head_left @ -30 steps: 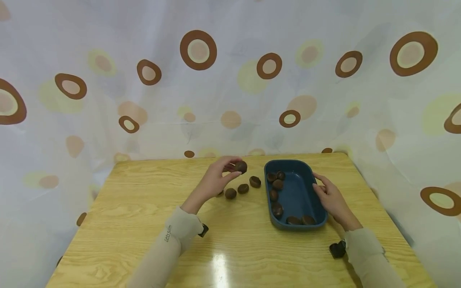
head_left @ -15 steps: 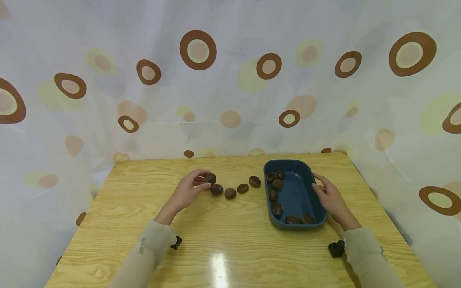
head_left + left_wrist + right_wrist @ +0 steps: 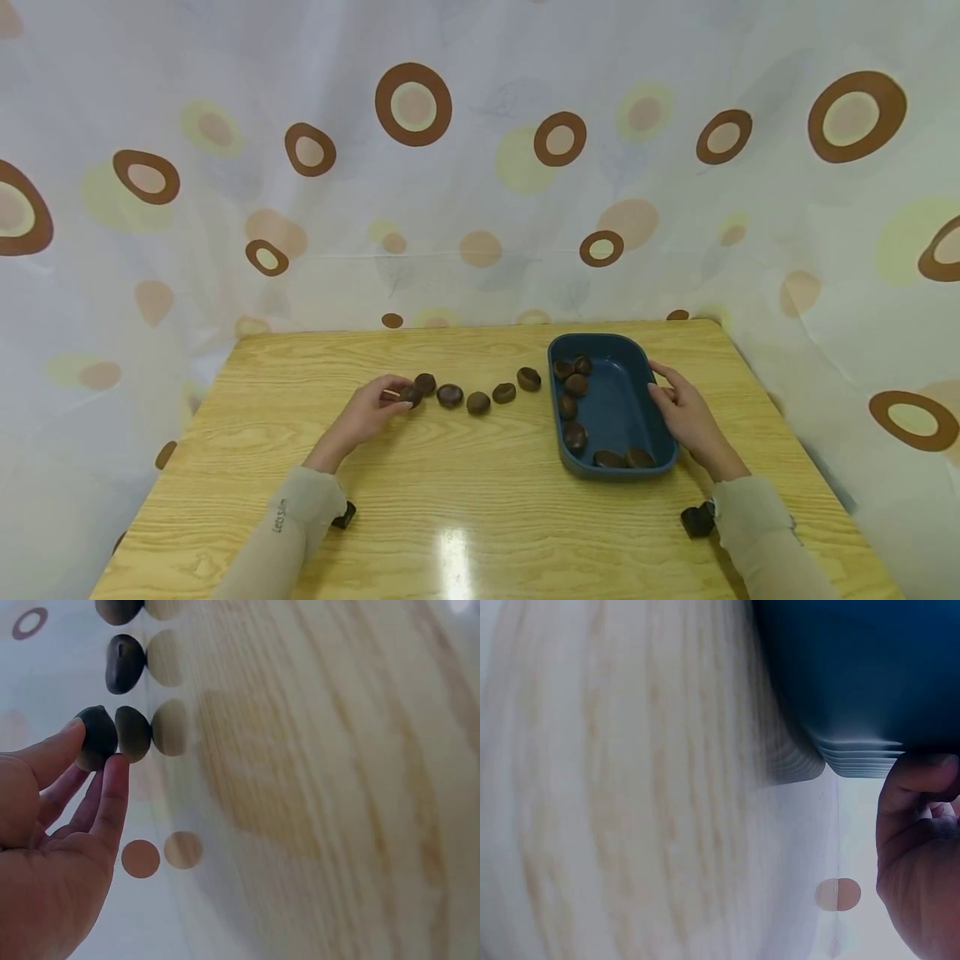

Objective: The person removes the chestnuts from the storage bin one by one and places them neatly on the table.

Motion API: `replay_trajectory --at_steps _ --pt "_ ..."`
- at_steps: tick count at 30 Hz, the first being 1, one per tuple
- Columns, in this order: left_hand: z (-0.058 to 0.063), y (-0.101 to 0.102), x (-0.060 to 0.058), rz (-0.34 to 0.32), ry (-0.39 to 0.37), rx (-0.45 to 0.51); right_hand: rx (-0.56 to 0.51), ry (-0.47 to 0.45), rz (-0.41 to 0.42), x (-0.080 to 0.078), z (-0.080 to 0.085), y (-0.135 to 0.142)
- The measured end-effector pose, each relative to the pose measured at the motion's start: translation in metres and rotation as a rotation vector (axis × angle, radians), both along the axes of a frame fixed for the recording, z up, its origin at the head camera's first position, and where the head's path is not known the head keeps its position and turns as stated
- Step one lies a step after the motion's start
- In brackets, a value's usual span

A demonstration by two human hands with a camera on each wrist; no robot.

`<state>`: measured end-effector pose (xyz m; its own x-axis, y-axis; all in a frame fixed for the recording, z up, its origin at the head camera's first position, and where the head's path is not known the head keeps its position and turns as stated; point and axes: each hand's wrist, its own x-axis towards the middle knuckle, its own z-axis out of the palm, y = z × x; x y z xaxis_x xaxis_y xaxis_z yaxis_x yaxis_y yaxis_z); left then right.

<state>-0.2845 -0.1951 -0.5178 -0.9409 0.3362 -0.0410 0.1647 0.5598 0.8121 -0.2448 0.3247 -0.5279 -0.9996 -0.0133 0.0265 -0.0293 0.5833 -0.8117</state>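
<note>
My left hand [image 3: 372, 410] pinches a dark brown chestnut [image 3: 96, 742] between thumb and fingertips at the left end of a curved row on the table. Right beside it in the row lies another chestnut [image 3: 134, 735], and a shinier chestnut [image 3: 449, 395] follows to the right. At the right, my right hand [image 3: 690, 421] grips the right rim of a deep blue rectangular dish [image 3: 622, 475]. In the right wrist view the thumb and curled fingers are at the ridged corner of the dish wall [image 3: 855, 682]. Several chestnuts [image 3: 575, 385] lie inside along its left and near walls.
More chestnuts [image 3: 477, 403] continue the row toward the dish, the last chestnut [image 3: 528, 379] close to its left wall. The light wood table [image 3: 390, 525] ends at the back against a patterned curtain [image 3: 450, 283].
My left hand has carried its chestnut left and down, from above the row's right part to the row's left end. The right hand stays on the dish.
</note>
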Motion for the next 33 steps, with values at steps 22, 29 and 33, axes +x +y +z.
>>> replay_trajectory --at_steps 22,29,33 --pt "-0.013 -0.002 -0.006 -0.022 -0.029 -0.029 -0.021 -0.007 0.008 0.002 0.0 -0.001" --pt "-0.012 -0.002 -0.007 -0.017 -0.008 -0.042 -0.022 -0.004 0.005 0.002 0.0 -0.001" --pt "-0.012 -0.004 -0.006 -0.022 0.002 -0.048 -0.026 -0.003 0.01 0.001 0.0 -0.002"
